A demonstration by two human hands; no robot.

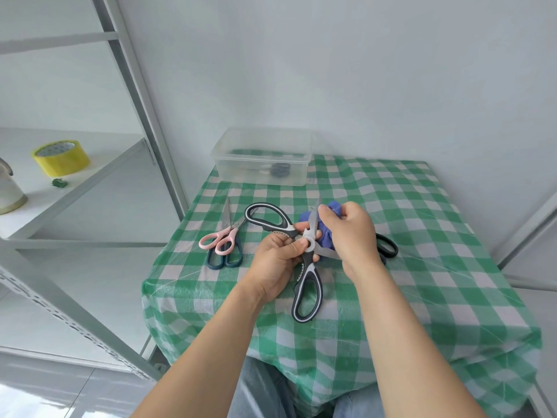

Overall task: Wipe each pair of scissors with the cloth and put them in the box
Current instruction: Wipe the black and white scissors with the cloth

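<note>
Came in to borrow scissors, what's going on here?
A person's left hand holds wide-open black-and-white kitchen scissors near the pivot; the right hand grips a crumpled blue cloth against one blade. Pink-handled scissors lie across dark-blue-handled scissors on the green checked tablecloth, and a black-handled pair sits behind the right hand. The clear plastic box at the back holds something dark.
</note>
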